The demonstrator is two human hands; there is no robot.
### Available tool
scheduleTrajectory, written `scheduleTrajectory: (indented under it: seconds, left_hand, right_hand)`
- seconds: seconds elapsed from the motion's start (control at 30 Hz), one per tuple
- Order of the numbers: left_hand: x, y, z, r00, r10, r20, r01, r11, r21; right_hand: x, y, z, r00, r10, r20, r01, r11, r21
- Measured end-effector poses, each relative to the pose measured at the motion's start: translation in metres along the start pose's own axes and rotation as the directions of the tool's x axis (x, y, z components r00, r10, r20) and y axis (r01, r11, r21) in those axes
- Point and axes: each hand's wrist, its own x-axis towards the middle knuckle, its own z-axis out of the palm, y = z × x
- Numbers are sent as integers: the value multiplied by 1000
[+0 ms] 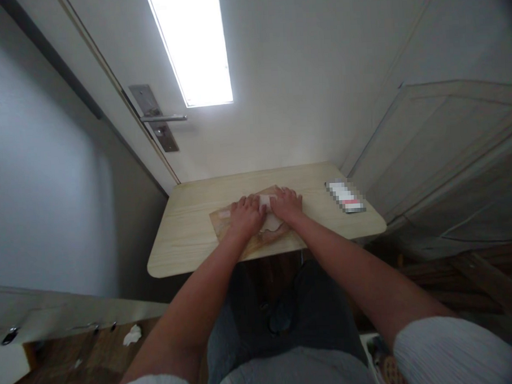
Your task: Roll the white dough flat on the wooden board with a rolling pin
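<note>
Head view: at the frame's centre, a thin white piece (271, 222) lies between and partly under the left hand (247, 215) and right hand (287, 203), neither nearer; its long axis is unclear. Fingers curl down; I can't tell whether they grip. Beneath spreads a flat tan sheet (220, 223). No writing is readable, the white rectangular item (345, 196) at right being pixelated.

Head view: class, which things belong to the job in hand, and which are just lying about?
In the job:
- left hand and right hand
- white piece between the hands; its material is unclear
- brown sheet beneath it
- table, as the work surface

Just lying about:
- pixelated item on the table, to the right
- crumpled white scrap on the floor
</note>
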Motion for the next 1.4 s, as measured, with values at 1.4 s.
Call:
scheduleTrajectory:
  seconds: [1.4]
  left_hand:
    - [-105,26,-24,998,33,-61,-39,995,-95]
  right_hand:
    - [-119,26,-21,993,-111,-45,115,988,101]
